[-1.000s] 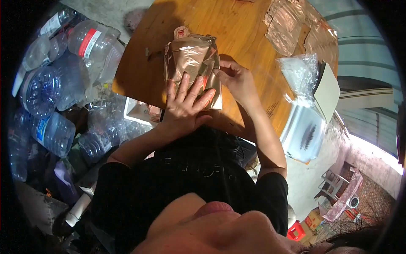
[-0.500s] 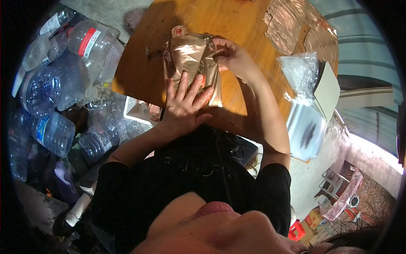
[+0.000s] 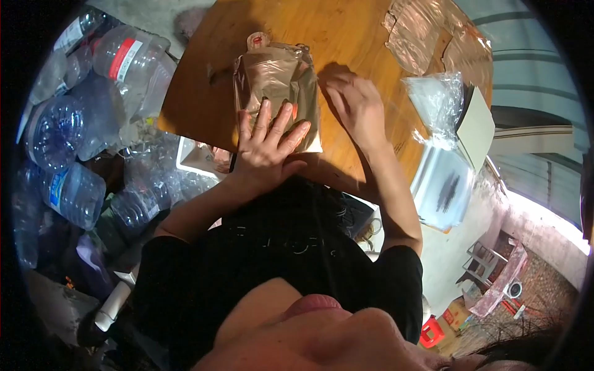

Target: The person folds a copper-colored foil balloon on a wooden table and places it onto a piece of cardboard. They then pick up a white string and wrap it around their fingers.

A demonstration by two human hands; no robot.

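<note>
Left hand (image 3: 267,145) pressed flat, fingers spread, on the near end of a shiny foil pouch (image 3: 276,83), grasping nothing, just pinning it down. Pouch lying flat on the wooden desk (image 3: 352,37), close to the desk's near edge and toward its left side, long axis running away from the body. Small pink-and-white tab (image 3: 258,41) poking out at the pouch's far end. Right hand (image 3: 354,105) resting on the desk just beside the pouch's right edge, fingers loosely extended and released, apparently not touching the foil, though shadow there makes contact hard to judge. More crumpled foil sheets (image 3: 427,37) near the far right corner of the desk. Clear plastic bag (image 3: 436,105) at the right edge, next to a flat card (image 3: 475,127). Heap of empty plastic bottles (image 3: 80,123) piled beyond the desk's left edge. White tray (image 3: 192,162) just past the near left corner.
</note>
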